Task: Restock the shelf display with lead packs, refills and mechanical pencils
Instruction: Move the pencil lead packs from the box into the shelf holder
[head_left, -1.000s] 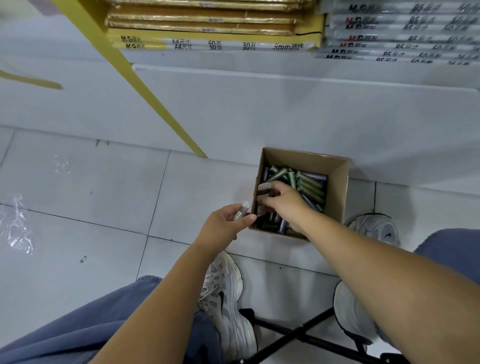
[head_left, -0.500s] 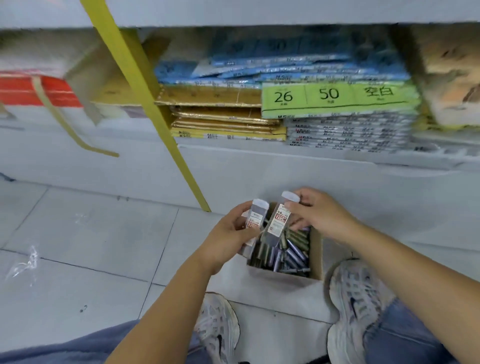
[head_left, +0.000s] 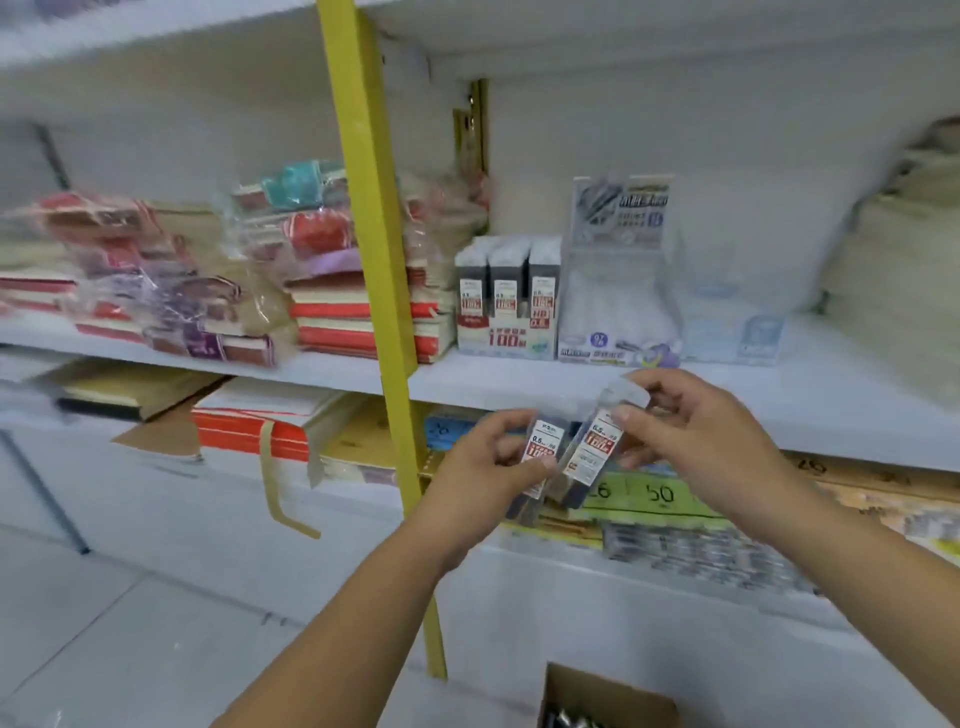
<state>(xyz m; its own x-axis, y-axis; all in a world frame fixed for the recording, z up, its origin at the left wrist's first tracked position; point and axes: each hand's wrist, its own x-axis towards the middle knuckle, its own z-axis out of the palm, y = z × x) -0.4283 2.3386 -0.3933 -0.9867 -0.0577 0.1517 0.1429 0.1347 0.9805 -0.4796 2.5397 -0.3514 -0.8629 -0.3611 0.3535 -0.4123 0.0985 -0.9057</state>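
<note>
My left hand (head_left: 485, 462) grips one small clear lead pack (head_left: 540, 457) with a white and red label. My right hand (head_left: 701, 436) holds a second lead pack (head_left: 595, 449), tilted, its clear cap up. Both packs hang side by side just in front of the edge of the white shelf (head_left: 519, 382). On that shelf stands a display box (head_left: 506, 340) with three upright lead packs in it. Beside it on the right is a clear display stand (head_left: 618, 291), blurred. The cardboard box (head_left: 608, 696) of stock sits on the floor at the bottom edge.
A yellow upright post (head_left: 374, 270) divides the shelving left of my hands. Wrapped notebooks (head_left: 171, 270) pile up on the left part of the shelf. Paper pads and a green label (head_left: 654, 493) fill the lower shelf. A pale bag (head_left: 898, 280) lies at the right.
Both hands rose from the cardboard box on the floor up to shelf height, each with a lead pack. My view swung upward from the floor to the shelf display.
</note>
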